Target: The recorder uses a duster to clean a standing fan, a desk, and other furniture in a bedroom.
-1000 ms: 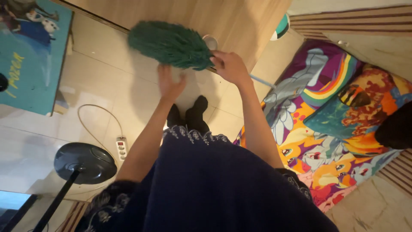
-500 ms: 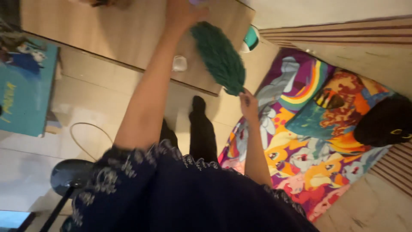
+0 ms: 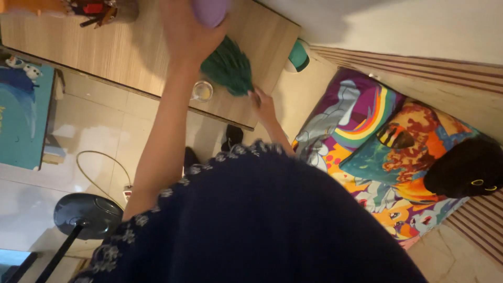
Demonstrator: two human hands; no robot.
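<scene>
Dim warm indoor light. Motion blur on raised left hand point(image 3: 188, 31). Soft arm shadow on wooden desk point(image 3: 105, 47). Floor tiles point(image 3: 31, 173) reflect pale glare. Dark clothing underexposed.

A light wooden desk top point(image 3: 105, 47) carries a small clear glass point(image 3: 202, 90) just left of the right hand's point(image 3: 263, 105) grip on the fluffy green duster point(image 3: 229, 67), which rests on the wood. A holder of pencils point(image 3: 102, 9) stands far left of it.

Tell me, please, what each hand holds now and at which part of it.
The right hand holds the green duster at its base, where the head narrows. The left hand grips a purple object from below; its kind cannot be told.
</scene>
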